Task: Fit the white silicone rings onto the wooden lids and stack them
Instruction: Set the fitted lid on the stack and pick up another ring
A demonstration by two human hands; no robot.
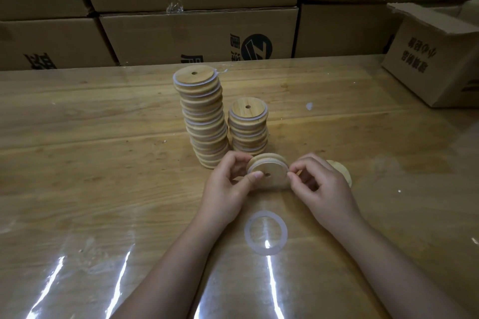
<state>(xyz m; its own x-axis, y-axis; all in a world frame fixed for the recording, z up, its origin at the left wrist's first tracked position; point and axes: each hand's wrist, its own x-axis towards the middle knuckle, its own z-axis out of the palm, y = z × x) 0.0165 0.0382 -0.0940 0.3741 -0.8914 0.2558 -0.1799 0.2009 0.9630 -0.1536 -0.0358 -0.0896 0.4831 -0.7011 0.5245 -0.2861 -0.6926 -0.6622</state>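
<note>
A round wooden lid (pixel 269 167) with a small centre hole is held tilted toward me just above the table. My left hand (pixel 228 184) grips its left edge, thumb on its face. My right hand (pixel 321 181) pinches the white silicone ring at the lid's right edge. A loose white ring (pixel 266 232) lies flat on the table below my hands. A tall stack of ringed lids (pixel 203 116) leans behind my left hand, and a shorter stack (pixel 248 124) stands to its right. Another wooden lid (pixel 342 171) lies partly hidden behind my right hand.
The wooden table (pixel 103 163) is covered with shiny clear film. Stacked cardboard boxes (pixel 197 33) form a wall along the far edge. An open cardboard box (pixel 435 59) sits on the table at the far right.
</note>
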